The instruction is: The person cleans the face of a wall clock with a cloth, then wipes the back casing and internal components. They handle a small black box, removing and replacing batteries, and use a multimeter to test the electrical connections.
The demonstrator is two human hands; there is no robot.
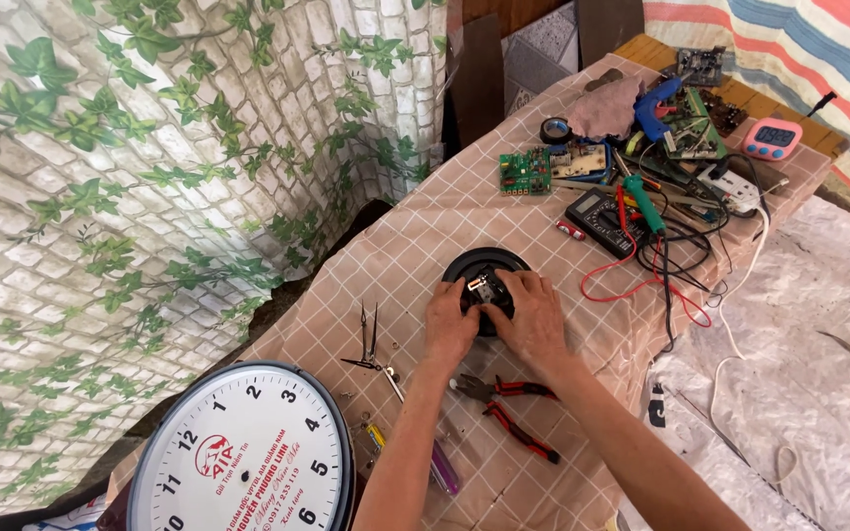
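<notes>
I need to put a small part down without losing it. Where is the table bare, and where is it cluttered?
Bare checked cloth lies between the black round casing and the green circuit board. The far right, around the multimeter and tangled wires, is crowded.

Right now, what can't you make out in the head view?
- Black round case: its near half is hidden by the left hand and right hand.
- Fingertips: whether they grip the small mechanism cannot be told.
- White clock face: cut off by the bottom edge.
- Circuit boards: parts too small to tell.
- Red-handled pliers: jaws partly under the right wrist.
</notes>
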